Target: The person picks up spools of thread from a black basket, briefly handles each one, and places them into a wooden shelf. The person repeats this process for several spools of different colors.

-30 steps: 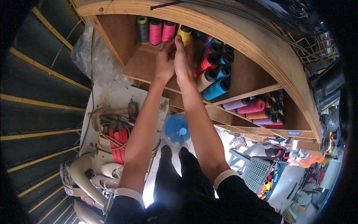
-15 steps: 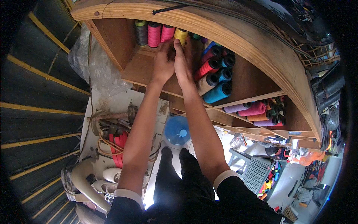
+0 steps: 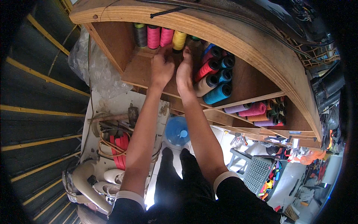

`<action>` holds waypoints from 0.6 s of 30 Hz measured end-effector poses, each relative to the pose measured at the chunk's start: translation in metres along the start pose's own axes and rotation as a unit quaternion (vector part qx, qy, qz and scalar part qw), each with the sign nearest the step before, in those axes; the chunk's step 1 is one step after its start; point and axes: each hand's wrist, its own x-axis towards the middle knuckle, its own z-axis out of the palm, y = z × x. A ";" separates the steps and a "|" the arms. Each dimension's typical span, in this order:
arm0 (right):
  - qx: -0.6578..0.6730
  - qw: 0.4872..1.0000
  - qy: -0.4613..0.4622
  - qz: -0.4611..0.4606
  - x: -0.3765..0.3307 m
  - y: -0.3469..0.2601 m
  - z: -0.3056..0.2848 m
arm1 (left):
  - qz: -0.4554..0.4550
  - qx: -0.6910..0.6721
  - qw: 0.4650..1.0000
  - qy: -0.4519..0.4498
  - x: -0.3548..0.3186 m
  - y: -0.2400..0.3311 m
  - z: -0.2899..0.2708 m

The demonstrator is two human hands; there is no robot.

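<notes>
A yellow thread spool stands in a wooden shelf bay, beside two pink thread spools and a dark grey spool. Just below its base is my left hand, fingers curled inward; whatever they may hold is hidden. My right hand reaches up beside it with fingers stretched out, apart from the left one. Its far fingers are partly hidden. To the right of that hand lie stacked spools: a red one, a beige one and several blue ones.
The shelf's curved wooden edge arches over the bays. More spools fill a lower bay. At left a white table bears a hammer, cords and red pieces. A blue water bottle and a grey stool stand below.
Both hands have drawn back slightly toward me and moved apart. More of the yellow spool now shows. My left fingers have curled in.
</notes>
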 end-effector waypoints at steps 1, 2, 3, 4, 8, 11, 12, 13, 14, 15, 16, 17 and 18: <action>0.010 1.000 -0.012 0.012 -0.001 -0.006 0.001 | 0.012 0.026 1.000 0.001 0.003 -0.004 0.000; 0.021 0.999 -0.024 0.024 -0.002 -0.011 0.002 | 0.025 0.052 0.998 0.002 0.004 -0.008 0.001; 0.031 0.998 -0.036 0.036 -0.003 -0.017 0.003 | 0.019 0.044 0.999 -0.001 0.005 -0.013 0.002; 0.021 0.998 -0.040 0.043 -0.003 -0.021 0.003 | 0.014 0.037 0.999 -0.004 0.006 -0.014 0.002; -0.084 0.995 -0.043 0.016 -0.004 -0.024 0.002 | 0.022 0.018 1.000 0.006 0.009 -0.019 0.002; -0.109 0.993 -0.038 0.005 -0.005 -0.018 -0.002 | -0.018 0.018 0.999 0.036 0.004 -0.009 0.001; -0.101 0.994 -0.036 0.010 -0.005 -0.016 -0.003 | -0.019 0.017 0.999 0.041 0.004 -0.007 0.001; -0.091 0.995 -0.035 0.014 -0.007 -0.016 -0.002 | -0.018 0.017 0.999 0.048 0.004 -0.008 -0.002; -0.081 0.996 -0.034 0.018 -0.008 -0.016 -0.002 | -0.017 0.018 0.998 0.055 0.005 -0.007 -0.004; -0.071 0.997 -0.033 0.023 -0.009 -0.015 -0.002 | -0.018 0.023 0.998 0.059 0.007 -0.008 -0.005; -0.112 0.993 -0.039 0.006 -0.012 -0.023 0.000 | -0.019 0.031 0.997 0.066 0.010 -0.012 -0.008; -0.153 0.987 -0.042 -0.012 -0.015 -0.037 0.001 | -0.019 0.039 0.997 0.071 0.013 -0.016 -0.009; -0.194 0.980 -0.045 -0.030 -0.016 -0.044 0.002 | -0.010 0.045 0.996 0.074 0.014 -0.019 -0.012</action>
